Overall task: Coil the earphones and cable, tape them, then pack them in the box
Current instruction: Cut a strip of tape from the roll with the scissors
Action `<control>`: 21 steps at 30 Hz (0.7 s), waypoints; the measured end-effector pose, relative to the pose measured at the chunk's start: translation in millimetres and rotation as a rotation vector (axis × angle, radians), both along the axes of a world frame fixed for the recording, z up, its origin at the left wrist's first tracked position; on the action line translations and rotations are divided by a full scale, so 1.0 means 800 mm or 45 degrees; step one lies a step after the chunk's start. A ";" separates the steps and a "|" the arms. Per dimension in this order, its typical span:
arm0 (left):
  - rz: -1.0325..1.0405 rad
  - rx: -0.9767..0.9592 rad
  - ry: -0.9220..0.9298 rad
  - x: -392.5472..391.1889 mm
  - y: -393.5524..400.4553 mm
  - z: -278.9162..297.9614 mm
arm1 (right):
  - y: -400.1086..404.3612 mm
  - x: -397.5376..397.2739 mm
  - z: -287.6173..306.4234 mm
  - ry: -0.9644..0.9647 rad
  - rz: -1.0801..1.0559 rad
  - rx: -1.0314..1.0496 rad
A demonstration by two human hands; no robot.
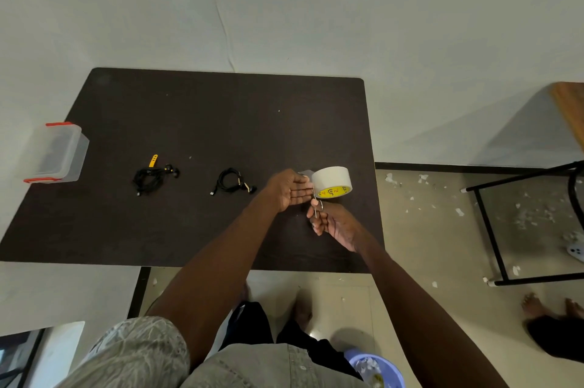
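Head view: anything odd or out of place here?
On the table, nothing stands out: two coiled cable bundles, box at the left edge, slightly overhanging. Off it, white scraps litter the floor at right.

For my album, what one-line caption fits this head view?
Left hand holds tape roll; right hand holds scissors at it.

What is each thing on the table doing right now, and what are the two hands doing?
Tape roll: on edge, a strip pulled out.
Left hand: pinches the strip's end.
Right hand: holds scissors at the strip.
Left cable bundle: coiled, lying loose.
Middle cable bundle: coiled, lying loose.
Box: lid on.
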State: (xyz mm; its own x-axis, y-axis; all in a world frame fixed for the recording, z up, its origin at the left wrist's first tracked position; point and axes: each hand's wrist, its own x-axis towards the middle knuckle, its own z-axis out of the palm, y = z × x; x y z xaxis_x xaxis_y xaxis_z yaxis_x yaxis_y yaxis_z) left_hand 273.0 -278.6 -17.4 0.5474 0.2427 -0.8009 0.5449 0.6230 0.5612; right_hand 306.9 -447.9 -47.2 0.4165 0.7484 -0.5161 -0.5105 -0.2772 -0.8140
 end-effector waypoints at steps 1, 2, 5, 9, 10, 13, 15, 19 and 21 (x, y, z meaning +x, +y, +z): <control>0.003 -0.002 0.003 0.000 0.000 0.000 | 0.001 0.001 0.000 -0.001 -0.002 0.001; 0.005 -0.005 0.007 0.001 0.000 0.000 | 0.003 0.002 0.001 -0.002 -0.005 0.002; -0.004 -0.008 0.018 0.002 0.000 0.000 | 0.009 0.005 0.002 -0.006 -0.009 0.000; -0.006 -0.007 0.016 0.002 0.000 0.001 | 0.011 0.008 0.001 -0.005 -0.018 0.006; 0.000 -0.009 0.010 0.002 0.000 0.002 | 0.011 0.008 0.002 -0.004 -0.018 0.007; 0.014 -0.009 -0.001 0.002 0.000 0.003 | 0.010 0.009 0.005 -0.005 -0.017 0.015; 0.015 -0.008 0.001 0.002 0.000 0.004 | 0.010 0.009 0.006 -0.006 -0.024 0.021; 0.025 -0.008 0.003 0.003 0.000 0.002 | 0.008 0.009 0.004 -0.008 -0.012 0.033; 0.030 -0.002 0.002 0.003 0.000 0.002 | 0.007 0.009 0.001 -0.007 -0.005 0.014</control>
